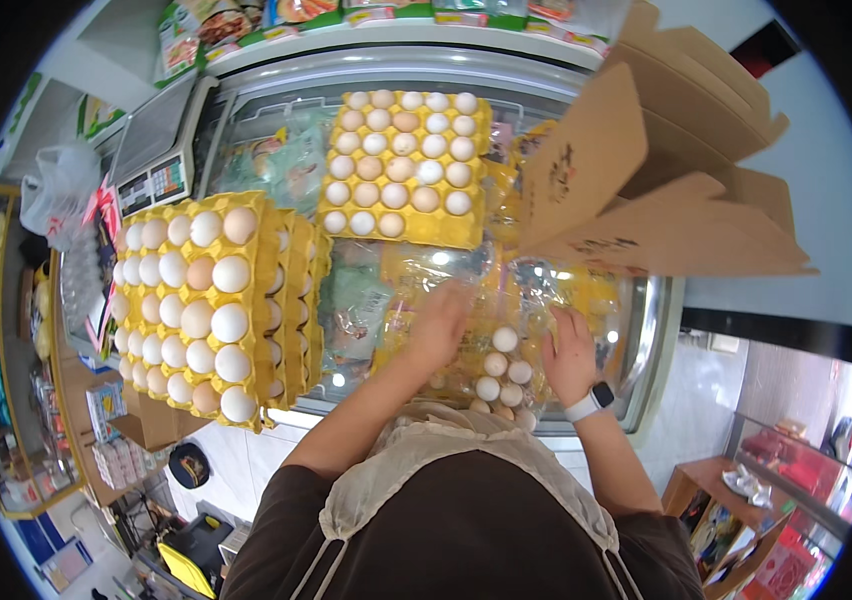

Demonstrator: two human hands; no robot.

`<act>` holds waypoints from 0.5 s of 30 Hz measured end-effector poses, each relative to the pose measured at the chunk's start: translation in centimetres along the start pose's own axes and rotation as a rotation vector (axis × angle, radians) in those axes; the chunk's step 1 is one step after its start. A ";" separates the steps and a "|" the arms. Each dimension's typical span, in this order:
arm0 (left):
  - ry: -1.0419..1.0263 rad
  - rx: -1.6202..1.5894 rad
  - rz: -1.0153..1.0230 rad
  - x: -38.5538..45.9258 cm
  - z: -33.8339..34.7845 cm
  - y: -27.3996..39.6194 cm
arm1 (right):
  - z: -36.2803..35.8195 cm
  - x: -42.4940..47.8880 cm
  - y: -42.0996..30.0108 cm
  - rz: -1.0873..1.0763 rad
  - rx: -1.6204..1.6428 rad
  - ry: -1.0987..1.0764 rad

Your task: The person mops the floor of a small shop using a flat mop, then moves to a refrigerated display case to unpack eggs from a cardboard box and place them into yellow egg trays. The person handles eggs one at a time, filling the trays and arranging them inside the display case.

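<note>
Several loose eggs [504,367] lie grouped on the glass lid of a display freezer [643,360], close to my body. My left hand [441,319], slightly blurred, is over the lid to the left of these eggs; whether it holds anything cannot be made out. On their right is my right hand [570,352], fingers spread, with a watch on the wrist and nothing seen in its grasp. Beyond my hands sits a yellow tray of eggs [403,161], with some cups empty at its near right corner. A stack of full yellow egg trays [208,300] stands at the left.
Open cardboard boxes [666,165] stand at the right back. A weighing scale [156,142] is behind the stack, beside plastic bags [62,195]. Packaged food [355,304] shows through the glass. A shelf edge [396,37] runs along the back.
</note>
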State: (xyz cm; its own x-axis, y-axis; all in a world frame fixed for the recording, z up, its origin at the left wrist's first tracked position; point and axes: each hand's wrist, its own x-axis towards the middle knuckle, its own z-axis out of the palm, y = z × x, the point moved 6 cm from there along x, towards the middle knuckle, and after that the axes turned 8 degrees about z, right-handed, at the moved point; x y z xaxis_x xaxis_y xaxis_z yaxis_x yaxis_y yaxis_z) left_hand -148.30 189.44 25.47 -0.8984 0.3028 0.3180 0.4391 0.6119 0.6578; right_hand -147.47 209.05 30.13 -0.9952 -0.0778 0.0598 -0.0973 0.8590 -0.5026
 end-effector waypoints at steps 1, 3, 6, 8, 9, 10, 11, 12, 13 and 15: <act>0.106 0.114 -0.058 0.8 -2.1 -1.5 | 0.1 2.0 -2.1 -0.059 0.057 -0.026; 0.260 0.297 -0.154 3.3 -4.7 -4.2 | 1.9 6.7 -5.0 -0.177 0.077 -0.031; 0.269 0.467 -0.328 5.2 -6.5 -7.6 | 7.3 13.0 -8.0 -0.362 -0.023 0.028; 0.097 0.439 -0.481 5.8 -5.9 -10.0 | 10.4 16.1 -8.4 -0.249 -0.122 -0.151; 0.065 0.525 -0.534 5.9 -5.7 -10.7 | 12.2 17.0 -8.7 -0.195 -0.170 -0.246; 0.098 0.580 -0.521 6.0 -5.7 -10.8 | 13.1 17.6 -8.7 -0.168 -0.203 -0.294; 0.073 0.643 -0.540 6.2 -4.9 -11.4 | 14.1 18.0 -8.2 -0.252 -0.227 -0.243; 0.053 0.717 -0.581 6.1 -4.7 -12.3 | 13.9 18.1 -9.3 -0.303 -0.238 -0.241; -0.067 0.745 -0.710 6.9 -4.6 -12.6 | 14.0 18.3 -9.2 -0.346 -0.231 -0.247; -0.127 0.739 -0.693 8.5 -5.7 -10.8 | 15.6 19.1 -6.5 -0.277 -0.200 -0.244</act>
State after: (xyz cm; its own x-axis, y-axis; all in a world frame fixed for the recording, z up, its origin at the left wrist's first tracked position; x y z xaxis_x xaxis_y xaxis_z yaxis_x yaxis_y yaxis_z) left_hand -160.67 181.23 24.94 -0.9677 -0.2404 -0.0761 -0.2457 0.9668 0.0704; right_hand -166.06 194.10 21.02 -0.9077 -0.4167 -0.0494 -0.3814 0.8683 -0.3171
